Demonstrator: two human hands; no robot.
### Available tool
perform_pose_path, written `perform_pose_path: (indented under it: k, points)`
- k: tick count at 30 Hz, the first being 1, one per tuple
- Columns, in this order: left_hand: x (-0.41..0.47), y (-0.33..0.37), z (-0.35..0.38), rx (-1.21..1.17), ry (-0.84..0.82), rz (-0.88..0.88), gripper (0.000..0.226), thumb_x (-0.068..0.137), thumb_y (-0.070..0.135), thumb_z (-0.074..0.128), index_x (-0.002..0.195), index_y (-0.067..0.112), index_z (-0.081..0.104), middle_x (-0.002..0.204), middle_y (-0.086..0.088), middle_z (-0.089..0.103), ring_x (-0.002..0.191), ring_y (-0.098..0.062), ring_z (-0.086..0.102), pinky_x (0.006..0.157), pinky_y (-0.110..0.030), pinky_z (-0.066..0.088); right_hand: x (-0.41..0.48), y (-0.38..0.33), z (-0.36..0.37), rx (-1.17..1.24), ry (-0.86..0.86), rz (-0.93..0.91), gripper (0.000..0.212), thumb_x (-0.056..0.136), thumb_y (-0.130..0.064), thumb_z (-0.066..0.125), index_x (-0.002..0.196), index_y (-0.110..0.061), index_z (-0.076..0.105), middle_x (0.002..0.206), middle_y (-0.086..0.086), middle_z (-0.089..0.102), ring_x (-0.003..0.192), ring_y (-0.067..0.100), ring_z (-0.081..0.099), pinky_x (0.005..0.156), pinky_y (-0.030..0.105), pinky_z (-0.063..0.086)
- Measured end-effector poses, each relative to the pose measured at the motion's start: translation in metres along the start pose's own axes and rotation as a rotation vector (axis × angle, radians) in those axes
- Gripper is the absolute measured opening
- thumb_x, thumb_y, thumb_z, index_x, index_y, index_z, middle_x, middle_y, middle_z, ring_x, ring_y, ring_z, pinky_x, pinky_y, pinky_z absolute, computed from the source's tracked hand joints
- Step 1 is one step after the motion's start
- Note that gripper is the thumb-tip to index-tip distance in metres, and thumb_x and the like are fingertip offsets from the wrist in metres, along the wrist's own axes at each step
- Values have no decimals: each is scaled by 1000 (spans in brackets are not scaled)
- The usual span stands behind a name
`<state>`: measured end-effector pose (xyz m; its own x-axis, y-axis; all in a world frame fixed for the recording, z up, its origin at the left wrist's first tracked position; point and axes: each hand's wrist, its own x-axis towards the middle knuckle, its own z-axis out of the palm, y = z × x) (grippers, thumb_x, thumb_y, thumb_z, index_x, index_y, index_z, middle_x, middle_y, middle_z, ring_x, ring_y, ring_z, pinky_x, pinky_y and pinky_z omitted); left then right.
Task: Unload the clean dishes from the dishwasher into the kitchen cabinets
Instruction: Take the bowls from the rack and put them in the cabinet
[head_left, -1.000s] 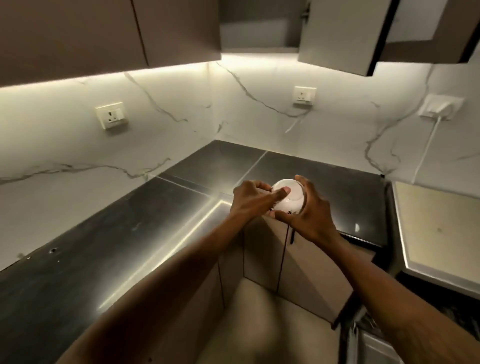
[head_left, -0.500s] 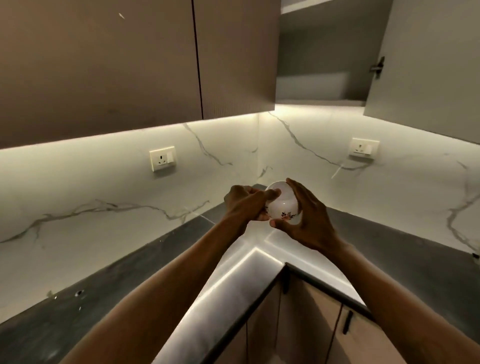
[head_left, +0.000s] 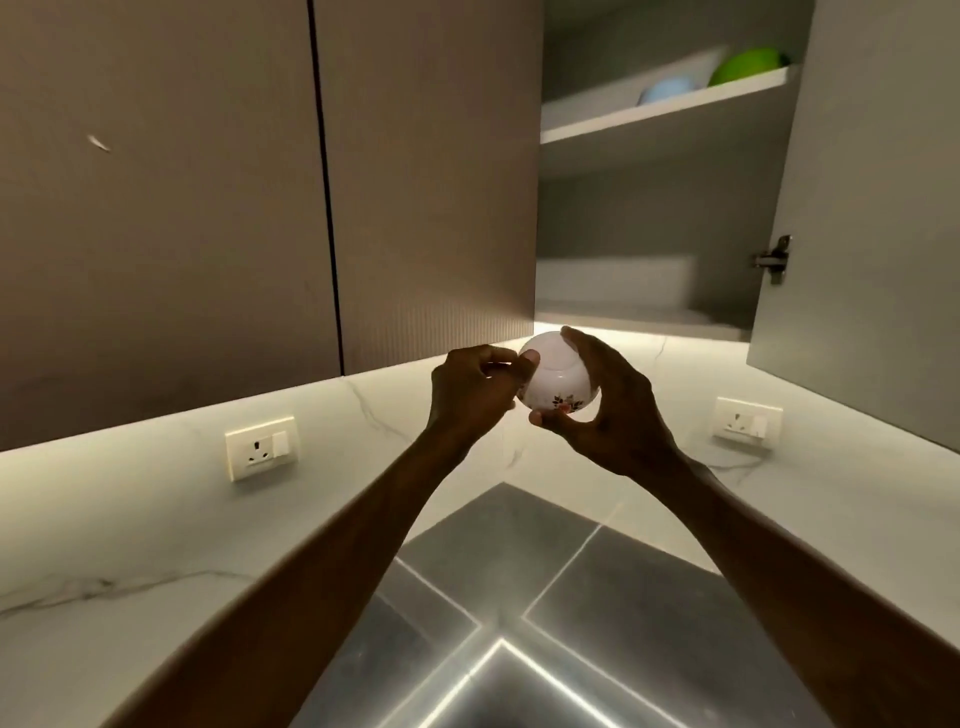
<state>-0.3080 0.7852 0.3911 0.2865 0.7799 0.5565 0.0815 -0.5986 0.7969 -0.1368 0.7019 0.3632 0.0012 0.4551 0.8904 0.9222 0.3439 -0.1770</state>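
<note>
Beneath the grip lies a dark countertop (head_left: 623, 597) against a marble wall (head_left: 130, 519) (a socket (head_left: 261, 447) off to its left). Above and to the right, the open cabinet (head_left: 649, 208) holds a green bowl (head_left: 748, 65) and a blue bowl (head_left: 665, 89) on its upper shelf. The left hand (head_left: 475, 395) and right hand (head_left: 608, 410) together clasp the white floral bowl (head_left: 558, 382) in mid-air.

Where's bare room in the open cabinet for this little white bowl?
The lower shelf is bare along its front and right end, between the pale box at the back and the open door. The upper shelf is crowded from the middle rightwards by the blue bowl and green bowl; left of them looks free, seen from below.
</note>
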Motion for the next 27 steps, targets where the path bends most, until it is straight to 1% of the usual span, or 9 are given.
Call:
perform_pose_path:
  k: [2, 5, 8, 12, 16, 19, 21, 25, 27]
  points:
    - [27, -2, 6, 55, 19, 140, 30, 90, 38, 73, 111, 16, 76, 104, 4, 76, 92, -9, 70, 83, -26, 59, 21, 16, 5, -14, 21, 13, 95, 71, -53, 86, 146, -14, 44, 145, 1, 52, 127, 14, 51, 98, 18, 48]
    - [70, -3, 17, 112, 2, 300, 31, 92, 28, 73, 120, 17, 71, 115, 5, 73, 94, 3, 63, 82, -7, 46, 50, 42, 11, -42, 44, 19, 94, 70, -52, 86, 145, -16, 45, 144, 0, 53, 123, 9, 50, 95, 7, 43]
    - [113, -3, 33, 49, -46, 358, 34, 91, 22, 74, 124, 19, 69, 120, 6, 71, 99, 2, 63, 84, -8, 49, 79, 69, 11, -98, 78, 9, 93, 71, -54, 85, 146, -16, 44, 143, 1, 53, 123, 15, 53, 94, 21, 52]
    - [164, -5, 54, -18, -148, 439, 46, 90, 21, 75, 134, 19, 61, 131, 3, 66, 114, -6, 60, 86, -5, 46, 122, 101, 4, -157, 101, 8, 95, 72, -59, 82, 147, -20, 38, 142, -3, 51, 118, 12, 53, 92, 24, 53]
    - [217, 5, 67, -108, -97, 529, 48, 87, 18, 77, 133, 17, 62, 129, 3, 67, 111, -3, 61, 84, -3, 47, 178, 122, 0, -185, 100, -62, 89, 72, -57, 82, 139, -18, 38, 132, -3, 52, 111, 14, 58, 87, 32, 59]
    - [254, 23, 74, -181, -4, 558, 43, 87, 17, 77, 128, 17, 65, 123, 5, 69, 108, -3, 63, 83, -4, 49, 225, 130, -7, -260, 106, -100, 85, 73, -56, 82, 135, -16, 41, 126, -1, 55, 105, 15, 59, 82, 22, 55]
    - [281, 37, 76, -229, 58, 560, 37, 86, 16, 77, 123, 17, 69, 114, 8, 71, 103, -3, 66, 82, -4, 50, 257, 134, -14, -378, 125, -118, 85, 71, -61, 80, 133, -17, 43, 122, -2, 57, 97, 13, 57, 74, 12, 42]
    - [333, 73, 82, -280, 223, 579, 22, 87, 19, 76, 109, 17, 73, 100, 7, 73, 89, -2, 67, 77, -7, 50, 328, 143, -25, -594, 201, -72, 86, 68, -74, 71, 132, -23, 43, 111, -2, 62, 95, 19, 56, 74, 30, 43]
    - [357, 91, 89, -281, 297, 592, 13, 89, 20, 72, 102, 18, 75, 96, 5, 74, 87, -6, 67, 82, -17, 54, 362, 145, -30, -654, 200, -16, 83, 67, -80, 63, 129, -28, 43, 101, -3, 65, 96, 25, 57, 81, 39, 44]
